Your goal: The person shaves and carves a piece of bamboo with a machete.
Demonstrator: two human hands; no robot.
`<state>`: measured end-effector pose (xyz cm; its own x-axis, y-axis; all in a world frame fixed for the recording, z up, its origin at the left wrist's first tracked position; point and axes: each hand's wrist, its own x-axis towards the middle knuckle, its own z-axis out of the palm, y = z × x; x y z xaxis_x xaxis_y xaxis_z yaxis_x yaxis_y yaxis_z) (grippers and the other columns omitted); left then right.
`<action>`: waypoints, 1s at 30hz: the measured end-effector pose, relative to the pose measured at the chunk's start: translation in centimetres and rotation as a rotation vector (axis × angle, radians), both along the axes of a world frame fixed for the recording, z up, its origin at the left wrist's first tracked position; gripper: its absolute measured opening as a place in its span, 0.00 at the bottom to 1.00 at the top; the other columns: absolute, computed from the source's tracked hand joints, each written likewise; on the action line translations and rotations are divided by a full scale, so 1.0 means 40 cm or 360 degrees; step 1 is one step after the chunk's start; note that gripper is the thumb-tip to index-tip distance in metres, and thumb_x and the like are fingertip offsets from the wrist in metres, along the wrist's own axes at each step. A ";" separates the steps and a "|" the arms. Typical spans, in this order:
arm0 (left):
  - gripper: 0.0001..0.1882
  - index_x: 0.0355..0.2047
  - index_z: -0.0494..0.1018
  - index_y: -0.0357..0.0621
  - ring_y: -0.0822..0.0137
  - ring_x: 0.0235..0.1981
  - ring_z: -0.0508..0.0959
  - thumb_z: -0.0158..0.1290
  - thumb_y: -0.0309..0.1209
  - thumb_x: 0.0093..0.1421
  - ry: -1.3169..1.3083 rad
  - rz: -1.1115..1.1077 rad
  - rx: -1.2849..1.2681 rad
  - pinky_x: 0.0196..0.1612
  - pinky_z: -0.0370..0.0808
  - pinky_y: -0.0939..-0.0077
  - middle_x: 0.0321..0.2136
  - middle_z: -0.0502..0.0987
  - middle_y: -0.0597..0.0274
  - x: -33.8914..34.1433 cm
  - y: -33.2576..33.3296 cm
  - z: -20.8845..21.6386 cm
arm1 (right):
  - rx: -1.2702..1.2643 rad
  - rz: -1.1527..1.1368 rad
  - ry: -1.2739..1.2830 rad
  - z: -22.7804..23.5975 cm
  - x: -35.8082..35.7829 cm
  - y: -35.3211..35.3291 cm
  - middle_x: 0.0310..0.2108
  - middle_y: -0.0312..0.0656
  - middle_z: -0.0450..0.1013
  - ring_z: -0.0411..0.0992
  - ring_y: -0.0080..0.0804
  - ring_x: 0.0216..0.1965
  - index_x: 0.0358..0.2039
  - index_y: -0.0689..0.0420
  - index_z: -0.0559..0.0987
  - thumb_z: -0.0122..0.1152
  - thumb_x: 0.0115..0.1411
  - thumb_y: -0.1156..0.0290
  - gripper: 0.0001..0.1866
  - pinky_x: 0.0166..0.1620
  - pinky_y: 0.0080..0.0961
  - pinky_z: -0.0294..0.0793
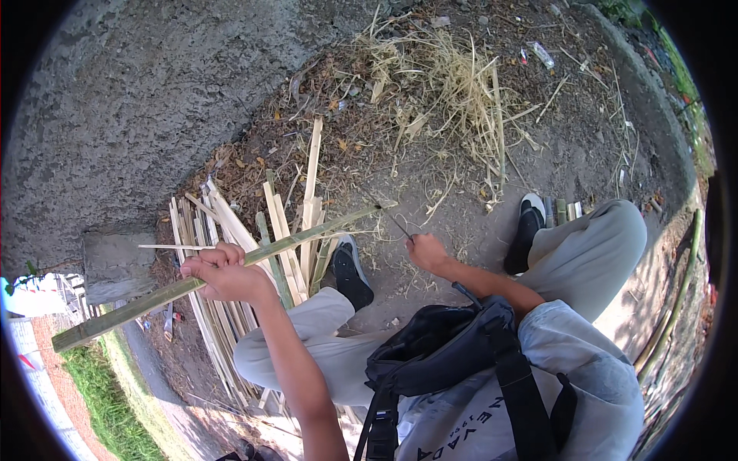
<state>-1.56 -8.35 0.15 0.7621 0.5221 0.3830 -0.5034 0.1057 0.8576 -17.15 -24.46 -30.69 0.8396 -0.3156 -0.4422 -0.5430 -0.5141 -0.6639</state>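
Note:
My left hand (223, 274) is closed round a long green bamboo strip (323, 228), out to the left of my knee. The strip slants from the lower left up to its far end in front of me. A thin pale sliver (165, 247) sticks out leftward beside the fingers; whether they grip it too, I cannot tell. Between my feet, my right hand (428, 253) is closed on a slim dark knife (397, 224), seen nearly edge-on. Its blade crosses the strip close to the far end and seems to touch it. The knife's handle is mostly hidden by the fingers.
Split bamboo slats (223, 307) lie in a pile by my left leg. A tangle of pale shavings (453, 92) covers the ground ahead. A rough concrete wall (146, 100) rises on the left, and a black bag (438, 338) hangs at my front.

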 end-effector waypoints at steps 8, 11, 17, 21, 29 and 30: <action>0.23 0.21 0.51 0.51 0.76 0.11 0.53 0.40 0.47 0.70 0.0004 0.0032 -0.0071 0.14 0.49 0.80 0.11 0.49 0.71 0.006 0.042 -0.014 | 0.0330 0.0122 -0.0402 0.238 0.058 0.037 0.20 0.62 0.72 0.74 0.60 0.27 0.27 0.67 0.77 0.51 0.63 0.58 0.22 0.35 0.48 0.73; 0.23 0.21 0.54 0.50 0.76 0.10 0.54 0.39 0.47 0.70 -0.0030 -0.0083 -0.0165 0.14 0.50 0.80 0.11 0.51 0.71 0.027 0.113 -0.029 | 0.0498 0.0088 -0.0298 0.284 0.066 0.021 0.17 0.59 0.70 0.72 0.57 0.22 0.26 0.68 0.76 0.53 0.62 0.56 0.24 0.31 0.43 0.73; 0.19 0.26 0.65 0.47 0.73 0.12 0.57 0.38 0.46 0.69 -0.0240 -0.0561 -0.0702 0.16 0.55 0.78 0.13 0.57 0.68 0.014 0.184 -0.025 | 0.0734 -0.0605 -0.0485 0.328 0.084 -0.035 0.16 0.46 0.72 0.76 0.33 0.22 0.24 0.66 0.75 0.55 0.63 0.52 0.25 0.28 0.30 0.75; 0.15 0.33 0.67 0.43 0.62 0.27 0.68 0.41 0.42 0.67 -0.0134 -0.0937 -0.0888 0.43 0.66 0.63 0.15 0.61 0.64 0.006 0.148 -0.059 | 0.1125 -0.1072 -0.0902 0.379 0.116 -0.067 0.35 0.46 0.75 0.77 0.27 0.32 0.37 0.64 0.70 0.56 0.64 0.55 0.21 0.35 0.23 0.80; 0.12 0.44 0.66 0.46 0.56 0.51 0.69 0.42 0.40 0.67 0.0631 -0.1278 -0.0998 0.49 0.66 0.56 0.38 0.73 0.58 -0.011 0.016 -0.147 | 0.1347 -0.1674 -0.1675 0.473 0.129 -0.211 0.30 0.43 0.74 0.76 0.29 0.29 0.31 0.58 0.66 0.61 0.60 0.76 0.10 0.32 0.22 0.77; 0.14 0.46 0.66 0.46 0.55 0.51 0.70 0.45 0.40 0.67 0.0720 -0.1392 -0.0927 0.50 0.68 0.56 0.46 0.72 0.54 -0.001 0.021 -0.185 | 0.1390 -0.1690 -0.1720 0.483 0.122 -0.239 0.31 0.43 0.75 0.76 0.29 0.29 0.30 0.57 0.66 0.61 0.59 0.79 0.11 0.32 0.22 0.76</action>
<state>-1.59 -7.51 -7.23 0.9581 -0.2468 -0.1451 0.2806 0.7085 0.6475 -12.27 -34.03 -11.36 0.4506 -0.8706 -0.1976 0.4570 0.4151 -0.7867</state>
